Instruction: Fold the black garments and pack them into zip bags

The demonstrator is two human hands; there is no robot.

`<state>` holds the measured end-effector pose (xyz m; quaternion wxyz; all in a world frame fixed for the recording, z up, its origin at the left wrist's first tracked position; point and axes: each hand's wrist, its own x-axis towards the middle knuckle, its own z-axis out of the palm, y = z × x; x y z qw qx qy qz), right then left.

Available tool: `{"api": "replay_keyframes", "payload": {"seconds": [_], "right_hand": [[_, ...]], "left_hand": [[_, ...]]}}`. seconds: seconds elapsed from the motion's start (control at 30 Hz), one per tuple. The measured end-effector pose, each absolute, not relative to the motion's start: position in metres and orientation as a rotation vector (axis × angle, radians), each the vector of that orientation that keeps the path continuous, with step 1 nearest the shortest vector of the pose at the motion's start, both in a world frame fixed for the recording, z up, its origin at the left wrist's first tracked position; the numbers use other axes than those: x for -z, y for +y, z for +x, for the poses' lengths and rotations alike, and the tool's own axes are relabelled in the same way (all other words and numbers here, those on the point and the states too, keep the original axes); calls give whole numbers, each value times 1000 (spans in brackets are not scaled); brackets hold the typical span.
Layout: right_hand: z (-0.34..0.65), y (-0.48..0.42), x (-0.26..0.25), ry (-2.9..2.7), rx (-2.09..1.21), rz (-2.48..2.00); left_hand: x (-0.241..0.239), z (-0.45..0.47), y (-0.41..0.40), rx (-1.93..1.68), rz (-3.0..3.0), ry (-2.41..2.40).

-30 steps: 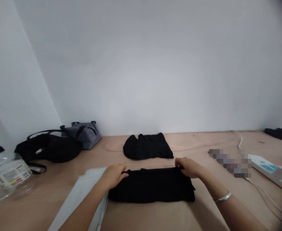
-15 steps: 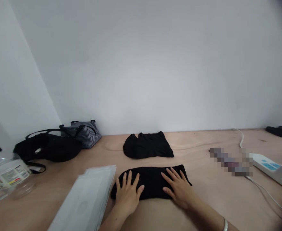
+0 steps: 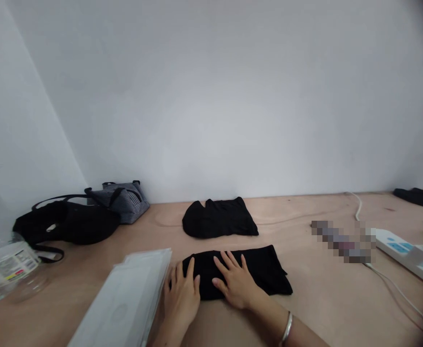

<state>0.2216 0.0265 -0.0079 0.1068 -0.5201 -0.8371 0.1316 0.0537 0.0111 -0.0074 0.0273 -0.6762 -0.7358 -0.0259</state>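
Observation:
A folded piece of black cloth lies flat on the table before me. My left hand rests over its left end, fingers stretched out, with the fingertips on the fabric. On the middle of the cloth lies my right hand, palm down and fingers spread; a silver bangle circles that wrist. Neither hand grips anything. Behind, near the wall, a second folded black cloth lies by itself. Just left of my left hand is a stack of clear plastic bags.
At the left stand a clear plastic jar, a black bag and a striped bag. To the right are a blurred-out object, a white power strip with a cable, and another black cloth. A wall bounds the table's back.
My right hand has slid left along the cloth from its right end to the middle. My left hand has shifted slightly left, to the cloth's end. The view has moved a little.

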Motion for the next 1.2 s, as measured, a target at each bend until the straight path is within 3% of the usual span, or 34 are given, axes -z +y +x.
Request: {"api": "replay_keyframes", "payload": {"seconds": [0.33,0.43,0.63,0.73,0.83,0.97,1.07,1.2], "right_hand": [[246,30,8,-2419,-433,-1769],[230,31,18,-2387,-394,-1763],[197,38,26,-2346,-391,-1663],[203,39,14,-2302,-476,-1600],[229,39,-1,-2116,-367,-1711],[276,37,-4,-1845,-81,-2089],[301,36,8,-1798,-185,-2084],[316,37,23,-1708,-478,-1928]], "left_hand": [[4,43,9,378,-2162,-2495],[6,43,12,813,-2154,-2431],[14,52,22,2081,-1815,-2128],[19,63,27,2336,-1941,-2005],[18,75,29,2014,-2250,-1909],[14,92,21,1133,-2635,-1760],[10,99,14,663,-2840,-1627],[5,95,6,494,-2890,-1557]]}}
